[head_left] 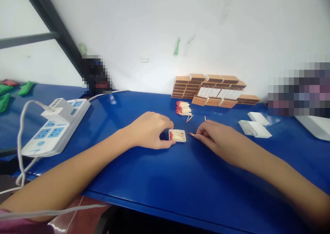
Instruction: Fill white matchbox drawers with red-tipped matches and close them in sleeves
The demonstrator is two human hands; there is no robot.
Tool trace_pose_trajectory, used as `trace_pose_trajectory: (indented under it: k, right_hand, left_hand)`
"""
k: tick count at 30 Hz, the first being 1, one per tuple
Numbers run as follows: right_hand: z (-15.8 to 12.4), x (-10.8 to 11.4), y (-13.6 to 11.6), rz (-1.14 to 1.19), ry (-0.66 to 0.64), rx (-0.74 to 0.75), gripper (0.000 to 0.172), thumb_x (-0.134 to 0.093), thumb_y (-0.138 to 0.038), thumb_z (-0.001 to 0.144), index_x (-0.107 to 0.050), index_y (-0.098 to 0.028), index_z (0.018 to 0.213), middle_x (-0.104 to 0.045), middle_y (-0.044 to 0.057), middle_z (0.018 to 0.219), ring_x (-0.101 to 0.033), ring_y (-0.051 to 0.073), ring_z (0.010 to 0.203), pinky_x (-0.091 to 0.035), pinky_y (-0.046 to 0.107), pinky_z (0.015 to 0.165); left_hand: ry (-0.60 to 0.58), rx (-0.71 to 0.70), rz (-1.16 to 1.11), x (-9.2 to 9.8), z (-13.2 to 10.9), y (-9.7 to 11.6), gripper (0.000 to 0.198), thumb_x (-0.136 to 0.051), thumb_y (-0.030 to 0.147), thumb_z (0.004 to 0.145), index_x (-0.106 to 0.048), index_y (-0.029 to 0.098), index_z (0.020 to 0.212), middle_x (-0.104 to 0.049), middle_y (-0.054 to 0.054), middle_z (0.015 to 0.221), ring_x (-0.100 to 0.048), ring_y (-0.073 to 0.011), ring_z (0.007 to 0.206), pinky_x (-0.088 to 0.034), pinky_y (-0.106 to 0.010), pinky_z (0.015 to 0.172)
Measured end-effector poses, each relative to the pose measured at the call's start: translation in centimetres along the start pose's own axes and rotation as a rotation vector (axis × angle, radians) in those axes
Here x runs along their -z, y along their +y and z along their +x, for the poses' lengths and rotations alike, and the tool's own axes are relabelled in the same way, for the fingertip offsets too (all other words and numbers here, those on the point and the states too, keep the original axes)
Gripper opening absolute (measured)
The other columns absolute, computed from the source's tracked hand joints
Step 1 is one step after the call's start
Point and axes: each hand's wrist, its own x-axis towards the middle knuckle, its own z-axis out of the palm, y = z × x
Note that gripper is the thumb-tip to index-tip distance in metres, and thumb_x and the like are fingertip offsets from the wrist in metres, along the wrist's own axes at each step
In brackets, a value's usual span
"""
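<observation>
My left hand [154, 130] holds a small white matchbox tray [185, 136] by its left end, thumb and fingers on either side. Red-tipped matches [177, 136] lie in the tray, one with its head toward the right. Just right of it, my right hand [211, 134] pinches a match [192, 134] between thumb and finger, its dark red head pointing left, apart from the tray. Behind the tray is a pile of matches [183, 108], with a few loose ones at its front right. Another match [205, 118] shows behind my right fingers.
Stacked brown matchboxes [184, 87] stand against the wall. White empty trays [254, 128] lie right of my right hand. A white power strip [54, 130] with cables is at the left of the blue table [160, 185]. Green pieces [25, 88] lie far left.
</observation>
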Motion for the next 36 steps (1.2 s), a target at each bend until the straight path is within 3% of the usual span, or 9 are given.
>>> trace_pose_trajectory:
  k: [4,8,13,15,18,22,29,33,36]
  right_hand:
    - [-0.3,0.2,-1.0,0.072,0.132,0.026,0.029,-0.049,-0.045,0.104,-0.064,-0.024,0.093,-0.070,0.007,0.091,-0.064,0.021,0.074,-0.045,0.034,0.065]
    - [-0.2,-0.2,-2.4,0.097,0.122,0.084,0.023,-0.051,-0.041,0.103,-0.064,-0.024,0.096,-0.070,0.005,0.092,-0.063,0.019,0.071,-0.045,0.033,0.063]
    - [1.7,0.1,1.8,-0.062,0.333,-0.218,0.036,-0.056,-0.056,0.096,-0.064,-0.022,0.086,-0.069,0.008,0.080,-0.062,0.023,0.068,-0.040,0.034,0.058]
    - [2.4,0.2,3.8,-0.104,0.271,-0.311,0.043,-0.061,-0.064,0.090,-0.065,-0.022,0.084,-0.070,0.009,0.079,-0.062,0.024,0.066,-0.039,0.035,0.056]
    - [3.0,0.0,5.1,-0.084,0.183,-0.311,0.036,-0.059,-0.056,0.092,-0.066,-0.022,0.082,-0.070,0.006,0.072,-0.061,0.021,0.062,-0.040,0.034,0.055]
    - [2.8,0.3,4.5,-0.036,0.139,-0.277,0.028,-0.054,-0.044,0.094,-0.065,-0.023,0.080,-0.069,0.003,0.067,-0.062,0.020,0.060,-0.041,0.033,0.055]
    - [0.9,1.9,3.6,-0.044,0.092,-0.221,0.034,-0.056,-0.051,0.093,-0.065,-0.024,0.074,-0.069,0.006,0.064,-0.061,0.021,0.053,-0.040,0.034,0.048]
    - [0.6,1.5,3.2,-0.046,0.036,-0.203,0.040,-0.058,-0.060,0.093,-0.067,-0.024,0.075,-0.069,0.006,0.066,-0.063,0.023,0.055,-0.040,0.035,0.048]
    - [0.7,0.9,3.4,-0.059,-0.001,-0.211,0.036,-0.058,-0.056,0.094,-0.067,-0.024,0.078,-0.069,0.005,0.067,-0.063,0.023,0.057,-0.041,0.035,0.049]
  left_hand:
    - [0.010,-0.022,0.016,-0.5,0.0,0.3,0.030,-0.069,0.048,0.090,-0.074,0.018,0.092,-0.071,-0.001,0.080,-0.064,-0.0161,0.069,-0.037,-0.030,0.058]
    - [0.000,-0.027,-0.005,-0.7,-0.1,0.5,0.032,-0.069,0.049,0.091,-0.073,0.018,0.093,-0.070,-0.002,0.081,-0.064,-0.0160,0.070,-0.038,-0.029,0.060]
    - [-0.004,-0.027,-0.018,-0.6,-0.1,0.5,0.030,-0.071,0.048,0.090,-0.075,0.018,0.096,-0.071,-0.001,0.082,-0.064,-0.0155,0.069,-0.038,-0.030,0.059]
    - [-0.006,-0.036,-0.002,-0.7,-0.1,0.5,0.031,-0.069,0.049,0.091,-0.075,0.018,0.094,-0.070,-0.001,0.080,-0.063,-0.0157,0.069,-0.037,-0.030,0.058]
    - [-0.003,-0.045,0.013,-0.7,-0.1,0.5,0.033,-0.068,0.050,0.092,-0.075,0.018,0.094,-0.069,-0.002,0.079,-0.063,-0.0162,0.069,-0.036,-0.030,0.057]
    - [0.001,-0.038,0.016,-0.7,-0.1,0.3,0.033,-0.068,0.050,0.092,-0.075,0.018,0.096,-0.070,-0.002,0.080,-0.063,-0.0165,0.069,-0.036,-0.030,0.057]
    - [0.024,-0.047,0.040,-0.7,-0.2,0.2,0.033,-0.068,0.050,0.092,-0.074,0.018,0.094,-0.068,-0.002,0.077,-0.062,-0.0161,0.068,-0.036,-0.030,0.056]
    - [0.021,-0.046,0.042,-0.8,-0.2,0.2,0.035,-0.068,0.051,0.092,-0.074,0.017,0.093,-0.068,-0.002,0.077,-0.062,-0.0162,0.067,-0.036,-0.030,0.055]
    - [0.011,-0.034,0.039,-0.8,-0.2,0.1,0.035,-0.069,0.052,0.092,-0.075,0.017,0.094,-0.068,-0.002,0.077,-0.062,-0.0164,0.067,-0.036,-0.030,0.056]
